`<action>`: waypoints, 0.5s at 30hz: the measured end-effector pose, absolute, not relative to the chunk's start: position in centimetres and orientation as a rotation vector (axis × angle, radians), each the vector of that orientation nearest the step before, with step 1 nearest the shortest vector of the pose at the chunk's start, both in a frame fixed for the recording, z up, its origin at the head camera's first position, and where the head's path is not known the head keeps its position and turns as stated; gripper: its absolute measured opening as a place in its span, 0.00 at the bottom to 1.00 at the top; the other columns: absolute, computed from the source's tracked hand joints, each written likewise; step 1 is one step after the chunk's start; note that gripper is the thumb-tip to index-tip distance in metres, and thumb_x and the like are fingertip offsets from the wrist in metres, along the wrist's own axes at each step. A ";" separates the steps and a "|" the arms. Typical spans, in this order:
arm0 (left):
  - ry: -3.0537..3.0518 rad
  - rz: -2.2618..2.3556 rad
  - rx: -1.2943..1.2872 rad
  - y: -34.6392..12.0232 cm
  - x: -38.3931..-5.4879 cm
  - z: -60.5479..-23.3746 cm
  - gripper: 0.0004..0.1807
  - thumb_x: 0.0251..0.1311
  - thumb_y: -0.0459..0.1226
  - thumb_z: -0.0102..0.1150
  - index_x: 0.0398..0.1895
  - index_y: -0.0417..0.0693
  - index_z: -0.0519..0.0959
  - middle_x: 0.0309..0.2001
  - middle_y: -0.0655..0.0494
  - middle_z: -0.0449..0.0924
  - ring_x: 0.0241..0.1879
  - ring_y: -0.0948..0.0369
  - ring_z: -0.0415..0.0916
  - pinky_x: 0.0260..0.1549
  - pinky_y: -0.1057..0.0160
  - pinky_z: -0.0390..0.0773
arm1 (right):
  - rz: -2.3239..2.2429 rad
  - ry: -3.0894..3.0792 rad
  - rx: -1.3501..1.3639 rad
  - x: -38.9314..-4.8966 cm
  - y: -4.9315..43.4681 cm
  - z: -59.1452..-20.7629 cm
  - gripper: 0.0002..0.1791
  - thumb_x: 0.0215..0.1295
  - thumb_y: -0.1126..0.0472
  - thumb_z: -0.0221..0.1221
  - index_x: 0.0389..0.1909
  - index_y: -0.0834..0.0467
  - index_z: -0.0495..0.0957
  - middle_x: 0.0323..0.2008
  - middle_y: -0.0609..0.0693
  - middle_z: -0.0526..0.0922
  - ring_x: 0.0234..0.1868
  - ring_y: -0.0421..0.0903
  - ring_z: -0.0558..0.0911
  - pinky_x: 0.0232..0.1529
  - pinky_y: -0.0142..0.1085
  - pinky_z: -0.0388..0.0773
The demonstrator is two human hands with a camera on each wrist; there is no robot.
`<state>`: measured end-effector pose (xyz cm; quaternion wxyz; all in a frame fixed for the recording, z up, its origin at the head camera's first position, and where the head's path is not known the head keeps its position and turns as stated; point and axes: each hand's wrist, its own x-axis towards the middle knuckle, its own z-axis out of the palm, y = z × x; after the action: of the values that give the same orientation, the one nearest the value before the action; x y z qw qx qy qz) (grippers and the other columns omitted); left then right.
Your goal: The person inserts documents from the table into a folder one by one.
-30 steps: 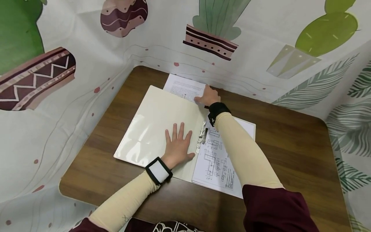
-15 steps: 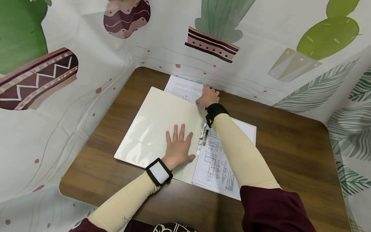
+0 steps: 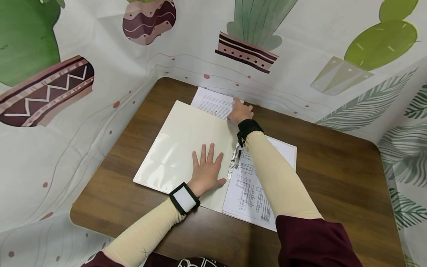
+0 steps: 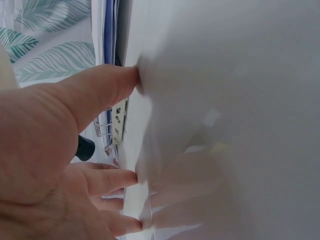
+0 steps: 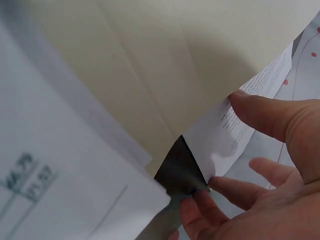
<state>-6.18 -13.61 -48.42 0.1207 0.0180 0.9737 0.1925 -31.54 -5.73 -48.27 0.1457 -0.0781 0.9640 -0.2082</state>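
Note:
An off-white ring folder (image 3: 176, 141) lies spread on the table, its metal ring clip (image 3: 234, 163) near the spine. My left hand (image 3: 205, 172) rests on the left cover with its fingers spread; thumb and fingertips touch the glossy surface in the left wrist view. Sheets with technical drawings (image 3: 245, 189) lie on the right side, partly behind my right forearm. Beyond the folder, a printed text sheet (image 3: 211, 102) sticks out from under the cover. My right hand (image 3: 241, 111) is at its right end: the thumb touches the folder's far edge, the index fingertip the sheet's corner (image 5: 210, 172).
The brown wooden table (image 3: 337, 178) has rounded corners, and its surface extends to both sides of the folder. A white cloth backdrop (image 3: 186, 63) printed with cacti and leaves stands right behind the far edge.
The right thumb has drawn back slightly toward the folder's edge, and a corner of the text sheet now shows past the index finger. The left hand stays in place.

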 end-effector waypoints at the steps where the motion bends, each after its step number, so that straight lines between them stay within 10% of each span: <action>1: 2.844 0.562 0.053 -13.6 -6.2 -48.4 0.50 0.56 0.54 0.74 0.79 0.46 0.63 0.82 0.35 0.37 0.80 0.36 0.27 0.71 0.28 0.31 | -0.584 2.781 -0.229 -31.6 -5.7 -48.3 0.45 0.65 0.60 0.67 0.81 0.49 0.57 0.69 0.60 0.73 0.63 0.64 0.65 0.62 0.57 0.63; 15: 2.848 0.562 0.055 -13.6 -6.2 -48.6 0.50 0.56 0.54 0.74 0.79 0.46 0.63 0.82 0.35 0.38 0.80 0.36 0.28 0.71 0.28 0.32 | -0.415 2.802 -0.357 -30.6 -6.5 -47.2 0.33 0.69 0.64 0.59 0.74 0.53 0.65 0.61 0.63 0.78 0.61 0.65 0.69 0.63 0.58 0.65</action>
<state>-6.15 -13.55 -48.64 0.1189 0.0188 0.9740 0.1921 -30.59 -6.45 -47.23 0.1426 -0.1238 0.9714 -0.1437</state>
